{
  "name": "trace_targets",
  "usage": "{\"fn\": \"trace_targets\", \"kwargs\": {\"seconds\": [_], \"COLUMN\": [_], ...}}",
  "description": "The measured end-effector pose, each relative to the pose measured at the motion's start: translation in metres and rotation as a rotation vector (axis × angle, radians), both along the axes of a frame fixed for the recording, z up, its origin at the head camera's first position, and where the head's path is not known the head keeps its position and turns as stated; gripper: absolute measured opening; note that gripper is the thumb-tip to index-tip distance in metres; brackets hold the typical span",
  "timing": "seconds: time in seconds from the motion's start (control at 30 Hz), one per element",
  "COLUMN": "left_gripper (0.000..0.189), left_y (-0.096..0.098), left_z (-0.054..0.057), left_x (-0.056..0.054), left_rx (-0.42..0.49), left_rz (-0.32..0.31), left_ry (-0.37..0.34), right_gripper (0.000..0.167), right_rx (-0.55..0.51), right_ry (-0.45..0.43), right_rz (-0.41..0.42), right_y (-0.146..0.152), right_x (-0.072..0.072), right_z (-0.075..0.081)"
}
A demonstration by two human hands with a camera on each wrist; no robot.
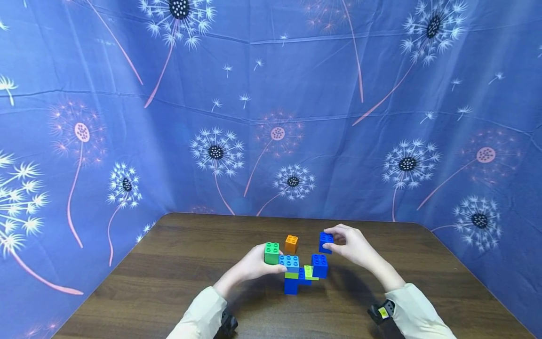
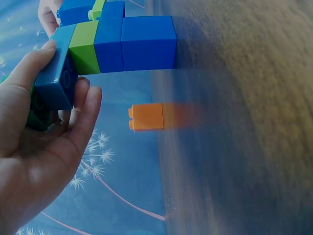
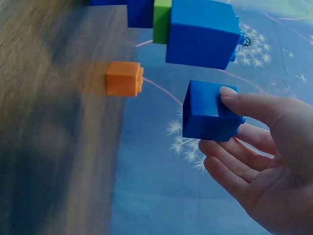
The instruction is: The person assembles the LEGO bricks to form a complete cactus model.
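Observation:
Several building bricks are joined into one structure standing on the table, with a blue brick [image 1: 290,286] at the bottom. On its left side a light-blue brick [image 1: 289,263] sits over a lime one, with a green brick [image 1: 271,254] at its left end. My left hand [image 1: 253,263] grips this upper left part, thumb on the light-blue brick and other fingers behind. At the structure's right side, a blue brick [image 1: 319,266] rests over a lime brick [image 1: 308,271]. My right hand [image 1: 354,244] pinches a separate blue brick [image 3: 210,111] between thumb and fingers, held up behind and right of the structure.
A loose orange brick [image 1: 291,244] stands on the wooden table [image 1: 190,249] behind the structure. Beyond the table's far edge hangs a blue cloth [image 1: 338,155] printed with dandelions.

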State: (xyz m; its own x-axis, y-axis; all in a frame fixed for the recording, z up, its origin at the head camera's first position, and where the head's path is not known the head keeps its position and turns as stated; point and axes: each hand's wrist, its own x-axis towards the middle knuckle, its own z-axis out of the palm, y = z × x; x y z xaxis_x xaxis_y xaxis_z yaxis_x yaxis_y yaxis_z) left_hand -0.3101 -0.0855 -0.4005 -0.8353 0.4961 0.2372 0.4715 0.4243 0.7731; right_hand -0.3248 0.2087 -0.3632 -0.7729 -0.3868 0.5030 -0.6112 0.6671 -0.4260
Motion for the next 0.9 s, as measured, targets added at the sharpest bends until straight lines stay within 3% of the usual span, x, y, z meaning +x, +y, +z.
{"fn": "trace_targets", "kwargs": {"seconds": [0.9], "left_gripper": [0.036], "left_y": [0.0], "left_z": [-0.001], "left_x": [-0.002], "left_rx": [-0.007], "left_rz": [-0.005], "left_ry": [0.001], "right_gripper": [0.034], "right_rx": [-0.015], "right_ry": [0.037], "right_rz": [0.029], "right_y": [-0.025], "right_x": [0.018], "right_z": [0.015]}}
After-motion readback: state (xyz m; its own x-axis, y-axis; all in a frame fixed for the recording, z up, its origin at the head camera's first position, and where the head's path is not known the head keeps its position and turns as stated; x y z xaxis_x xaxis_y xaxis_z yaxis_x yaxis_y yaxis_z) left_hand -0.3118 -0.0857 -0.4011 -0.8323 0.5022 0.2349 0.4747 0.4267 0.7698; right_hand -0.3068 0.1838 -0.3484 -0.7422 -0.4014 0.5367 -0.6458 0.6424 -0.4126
